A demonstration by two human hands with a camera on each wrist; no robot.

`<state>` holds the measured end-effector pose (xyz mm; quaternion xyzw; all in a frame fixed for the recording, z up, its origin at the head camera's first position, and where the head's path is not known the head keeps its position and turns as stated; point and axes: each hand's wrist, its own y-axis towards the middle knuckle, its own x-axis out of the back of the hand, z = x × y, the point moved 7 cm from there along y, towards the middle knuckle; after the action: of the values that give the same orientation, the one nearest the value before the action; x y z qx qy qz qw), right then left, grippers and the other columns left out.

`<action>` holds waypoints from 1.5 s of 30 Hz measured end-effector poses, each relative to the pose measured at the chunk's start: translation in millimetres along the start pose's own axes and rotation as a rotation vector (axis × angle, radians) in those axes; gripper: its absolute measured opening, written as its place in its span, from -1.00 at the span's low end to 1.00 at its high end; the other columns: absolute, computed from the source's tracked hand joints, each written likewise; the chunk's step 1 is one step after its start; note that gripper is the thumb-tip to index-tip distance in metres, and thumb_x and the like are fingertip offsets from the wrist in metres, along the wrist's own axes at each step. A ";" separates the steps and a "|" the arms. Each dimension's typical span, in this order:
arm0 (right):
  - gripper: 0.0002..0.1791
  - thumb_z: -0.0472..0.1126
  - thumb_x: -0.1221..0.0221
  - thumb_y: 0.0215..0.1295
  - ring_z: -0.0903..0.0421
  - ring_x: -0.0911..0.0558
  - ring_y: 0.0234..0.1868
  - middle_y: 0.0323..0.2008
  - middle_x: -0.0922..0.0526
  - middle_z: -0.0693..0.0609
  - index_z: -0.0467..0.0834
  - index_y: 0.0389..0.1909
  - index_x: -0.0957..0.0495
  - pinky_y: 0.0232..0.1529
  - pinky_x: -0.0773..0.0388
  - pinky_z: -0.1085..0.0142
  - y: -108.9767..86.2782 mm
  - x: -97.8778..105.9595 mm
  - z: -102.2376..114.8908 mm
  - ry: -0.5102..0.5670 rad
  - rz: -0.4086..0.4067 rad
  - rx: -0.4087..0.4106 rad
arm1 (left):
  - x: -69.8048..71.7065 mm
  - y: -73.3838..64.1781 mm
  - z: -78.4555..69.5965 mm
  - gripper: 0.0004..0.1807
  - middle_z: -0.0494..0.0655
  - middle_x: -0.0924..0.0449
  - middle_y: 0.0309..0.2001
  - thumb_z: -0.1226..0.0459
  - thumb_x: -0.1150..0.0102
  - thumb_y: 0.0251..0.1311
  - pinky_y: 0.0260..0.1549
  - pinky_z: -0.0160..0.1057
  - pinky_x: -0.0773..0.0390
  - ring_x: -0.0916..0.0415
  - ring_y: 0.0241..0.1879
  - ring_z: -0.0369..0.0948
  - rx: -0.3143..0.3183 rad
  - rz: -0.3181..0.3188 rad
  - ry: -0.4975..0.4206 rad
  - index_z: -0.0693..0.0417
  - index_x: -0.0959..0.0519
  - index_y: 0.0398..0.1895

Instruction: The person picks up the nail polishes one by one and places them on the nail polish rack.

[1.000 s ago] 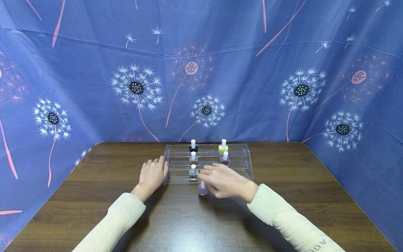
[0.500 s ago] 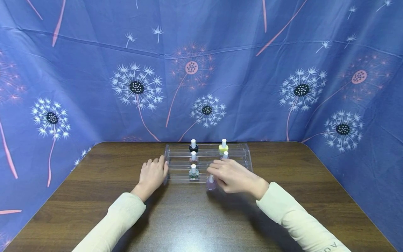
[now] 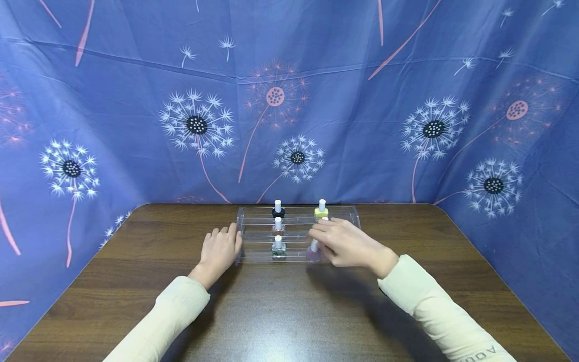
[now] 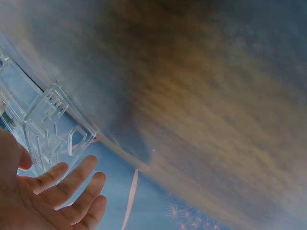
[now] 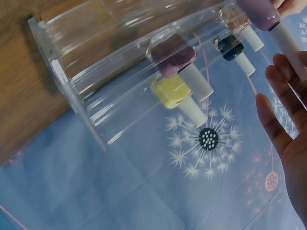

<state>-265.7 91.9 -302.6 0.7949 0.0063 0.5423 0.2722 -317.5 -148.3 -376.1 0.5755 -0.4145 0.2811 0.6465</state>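
My right hand (image 3: 346,245) pinches the white cap of a light purple nail polish bottle (image 3: 312,254), holding it upright at the front of the clear tiered rack (image 3: 260,219). In the right wrist view, this bottle (image 5: 259,13) is at the top right, cap between the fingers. My left hand (image 3: 216,254) touches the left end of the rack; its fingers (image 4: 72,184) extend loosely beside the end panel in the left wrist view. A darker purple polish bottle (image 5: 173,55) stands in the middle tier, mostly hidden behind my right hand in the head view.
The rack also bears a black bottle (image 3: 278,213) and a yellow bottle (image 3: 321,213) on its back tier, a pinkish bottle (image 3: 278,229) mid-tier and a glittery dark one (image 3: 279,249) in front. A blue dandelion-print cloth (image 3: 344,125) hangs behind the wooden table (image 3: 253,311).
My right hand has carried the light purple bottle rightward and away from me, from before the rack to its front tier, right of the glittery bottle. My left hand has stayed put.
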 end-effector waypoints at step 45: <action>-0.84 -0.35 -0.10 -0.02 0.22 -0.43 -0.41 -0.50 -0.45 0.17 -0.07 -0.39 -0.44 -0.40 -0.39 0.31 -20.9 -29.1 -34.7 0.011 0.095 -0.076 | -1.4 -0.1 -0.5 -0.68 0.13 -0.59 -0.42 0.16 0.14 0.27 -0.41 0.02 -0.45 -0.51 -0.41 0.10 0.023 0.030 0.011 0.22 -0.44 -0.12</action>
<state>-301.8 115.7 -327.6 0.7802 -0.0506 0.5590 0.2760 -318.1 -147.6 -377.3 0.5752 -0.4160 0.2986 0.6379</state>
